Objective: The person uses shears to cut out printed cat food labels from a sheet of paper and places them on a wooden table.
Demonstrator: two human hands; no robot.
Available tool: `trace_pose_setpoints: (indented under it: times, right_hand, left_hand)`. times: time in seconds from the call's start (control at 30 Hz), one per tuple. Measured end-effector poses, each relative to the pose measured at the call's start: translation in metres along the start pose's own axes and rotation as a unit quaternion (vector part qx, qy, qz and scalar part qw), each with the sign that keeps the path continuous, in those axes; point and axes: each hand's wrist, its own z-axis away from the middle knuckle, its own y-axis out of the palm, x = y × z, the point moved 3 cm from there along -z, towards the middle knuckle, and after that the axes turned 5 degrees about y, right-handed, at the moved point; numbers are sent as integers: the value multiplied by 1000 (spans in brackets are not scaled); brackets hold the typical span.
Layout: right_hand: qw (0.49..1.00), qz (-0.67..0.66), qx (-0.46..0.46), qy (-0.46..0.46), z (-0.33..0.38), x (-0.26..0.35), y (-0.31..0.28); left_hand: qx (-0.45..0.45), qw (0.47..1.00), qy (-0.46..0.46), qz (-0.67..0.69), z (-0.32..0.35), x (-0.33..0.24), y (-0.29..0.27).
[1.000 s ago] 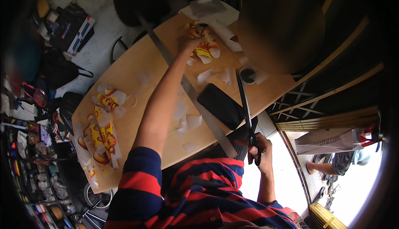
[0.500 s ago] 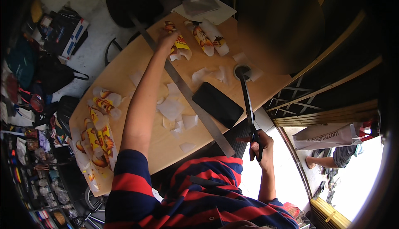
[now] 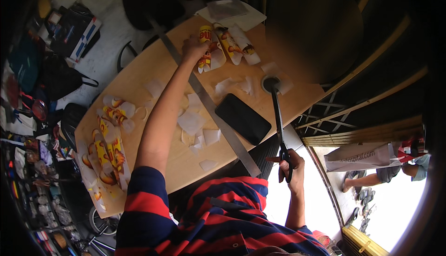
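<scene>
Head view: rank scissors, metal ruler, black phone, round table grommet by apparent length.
1. Metal ruler
2. Scissors (held up, so nearness may enlarge them)
3. Black phone
4. Round table grommet

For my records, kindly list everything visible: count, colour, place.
Wooden table: one, tan, centre
Long metal strip: one, grey, across table
Rectangular phone: one, black, beside strip
Thin paper scraps: several, white, mid-table
Curled printed cutouts: many, yellow-white, table's far and left ends
Long scissors: one, black, right hand
Printed bag: one, white, far right
Shelf goods: many, multicoloured, lower left
Left hand: one, bare, on far cutouts
Right hand: one, bare, lower right
</scene>
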Motion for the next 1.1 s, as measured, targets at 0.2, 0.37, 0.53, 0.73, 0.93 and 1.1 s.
trace_pose_setpoints:
  times: [0.2,0.37,0.53,0.73,0.93,1.1]
  right_hand:
    - [999,26,-31,3,11,11,6]
    - [990,102,72,-59,-3,14,82]
    - [943,131,181,-248,-7,39,165]
    - [867,189,417,-197,-7,73,196]
    - [926,258,109,-252,-127,122,139]
    - [781,555,-54,-281,-257,149,97]
  left_hand:
    - [-98,967,179,152,127,-53,-10]
    - [237,874,84,415,314,-46,-37]
    - [173,815,-63,549,368,-42,-66]
    - [2,850,-41,525,375,7,-104]
    - [-171,898,-111,390,397,63,-147]
    - [-181,949,-145,214,419,80,-160]
